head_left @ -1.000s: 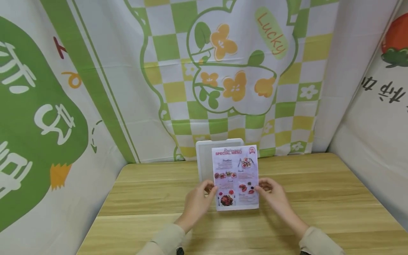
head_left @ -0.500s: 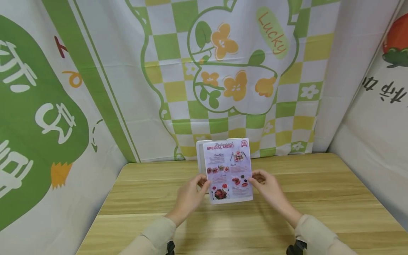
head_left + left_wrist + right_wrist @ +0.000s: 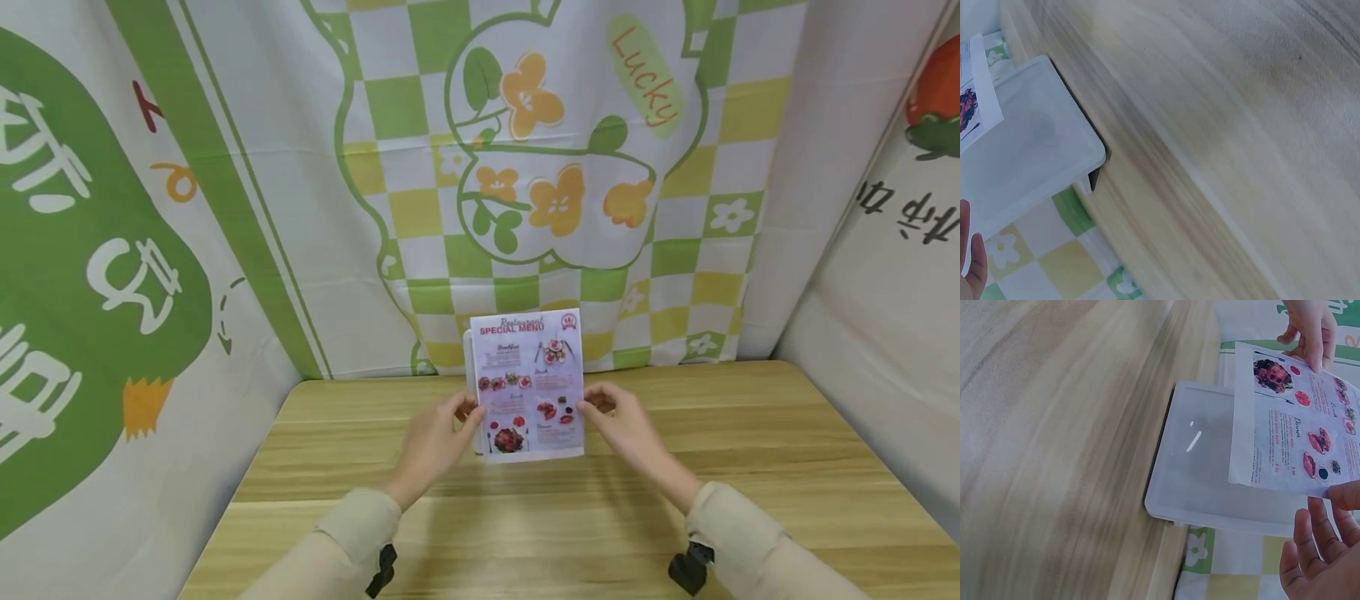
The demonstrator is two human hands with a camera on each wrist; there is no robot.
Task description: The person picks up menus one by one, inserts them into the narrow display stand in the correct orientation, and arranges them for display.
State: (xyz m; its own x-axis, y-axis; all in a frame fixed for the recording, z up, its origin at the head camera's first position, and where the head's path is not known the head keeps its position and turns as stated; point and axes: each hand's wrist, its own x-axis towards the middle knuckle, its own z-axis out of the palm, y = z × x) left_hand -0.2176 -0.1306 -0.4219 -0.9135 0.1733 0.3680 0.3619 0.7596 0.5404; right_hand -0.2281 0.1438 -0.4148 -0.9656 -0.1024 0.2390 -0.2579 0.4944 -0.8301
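A printed restaurant menu sheet (image 3: 531,387) stands upright between both hands in the head view. My left hand (image 3: 435,442) pinches its left edge low down, thumb in front. On the opposite edge, my right hand (image 3: 626,429) pinches the sheet between thumb and finger; its other fingers curl behind the paper in the right wrist view. Behind the menu is a white rectangular stand (image 3: 1200,465) with rounded corners, leaning back on the table. From the head, the sheet hides nearly all of it; only a strip shows at the left. The sheet's lower edge is apart from the stand's face.
The wooden table (image 3: 517,542) extends to both sides and toward me. A checked green and yellow curtain (image 3: 420,200) hangs directly behind the stand. Printed cloth walls close in the left and right sides.
Both hands have carried the menu left and farther back, up in the head view. It now covers most of the stand, which showed more at first. The grip stays the same.
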